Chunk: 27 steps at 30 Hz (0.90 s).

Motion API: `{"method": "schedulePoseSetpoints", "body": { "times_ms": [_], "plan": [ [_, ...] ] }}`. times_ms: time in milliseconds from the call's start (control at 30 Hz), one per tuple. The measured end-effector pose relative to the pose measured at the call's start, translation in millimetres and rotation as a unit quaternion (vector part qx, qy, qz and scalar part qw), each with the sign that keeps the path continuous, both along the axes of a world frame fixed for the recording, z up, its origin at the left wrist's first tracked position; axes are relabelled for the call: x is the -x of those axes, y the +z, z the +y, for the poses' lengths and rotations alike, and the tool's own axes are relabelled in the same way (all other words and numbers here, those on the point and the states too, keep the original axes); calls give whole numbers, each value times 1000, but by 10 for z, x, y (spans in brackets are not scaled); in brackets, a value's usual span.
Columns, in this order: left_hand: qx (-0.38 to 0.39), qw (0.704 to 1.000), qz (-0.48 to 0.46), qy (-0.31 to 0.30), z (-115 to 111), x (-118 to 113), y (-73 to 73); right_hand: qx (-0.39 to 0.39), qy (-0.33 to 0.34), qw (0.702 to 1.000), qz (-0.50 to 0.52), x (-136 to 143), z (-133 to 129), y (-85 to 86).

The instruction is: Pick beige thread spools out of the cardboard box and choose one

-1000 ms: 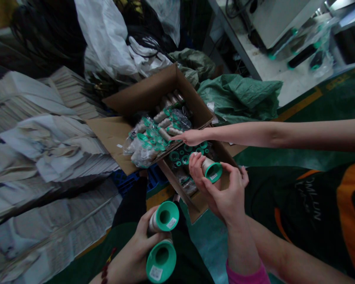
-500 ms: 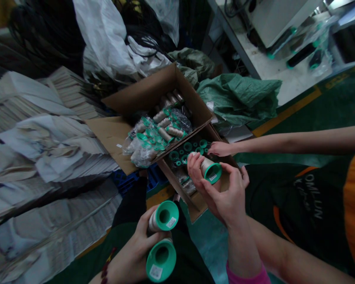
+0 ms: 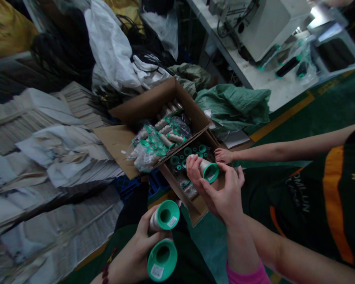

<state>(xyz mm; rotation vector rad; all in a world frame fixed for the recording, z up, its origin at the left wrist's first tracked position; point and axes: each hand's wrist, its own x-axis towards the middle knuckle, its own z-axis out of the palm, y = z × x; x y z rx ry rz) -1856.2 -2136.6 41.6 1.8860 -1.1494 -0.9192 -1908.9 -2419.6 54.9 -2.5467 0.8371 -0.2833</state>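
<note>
Two thread spools with flared green ends, an upper one (image 3: 168, 215) and a lower one (image 3: 162, 260), are gripped in my left hand (image 3: 139, 242), labels facing up. My right hand (image 3: 227, 193), in a pink cuff, has its thumb and index finger around the green end of another pale thread spool (image 3: 205, 167). A co-worker's hand (image 3: 193, 169) holds that same spool from the far side. Below it, an open carton (image 3: 180, 197) contains more green-ended spools (image 3: 187, 151). The co-worker's other hand (image 3: 224, 156) rests at this carton's right edge.
A second open carton (image 3: 159, 86) holds bagged spools (image 3: 158, 142). Stacks of bundled pale sheets (image 3: 62, 154) fill the left. Behind are white sacks (image 3: 109, 51) and a green sack (image 3: 233, 104). A worktable with a machine (image 3: 269, 27) stands at upper right.
The camera view has shifted slightly, so the cartons and sacks sit a little lower in the picture. Both my hands keep nearly the same hold. The co-worker's body has come slightly further into view.
</note>
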Motion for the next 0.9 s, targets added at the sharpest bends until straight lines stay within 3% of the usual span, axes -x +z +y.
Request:
{"method": "schedulePoseSetpoints", "body": {
  "times_ms": [100, 300, 633, 900],
  "plan": [
    [-27, 999, -2, -41, 19, 4, 58, -3, 2, 1000, -1, 12, 11, 37],
    [-44, 997, 4, -56, 40, 29, 111, -9, 6, 1000, -2, 43, 44, 75],
    [-52, 997, 18, -48, 12, 68, 43, -15, 7, 1000, -3, 81, 25, 40],
    [-48, 997, 16, -56, -33, 22, 27, -33, 15, 999, 8, 160, 1, 108]
  ]
}}
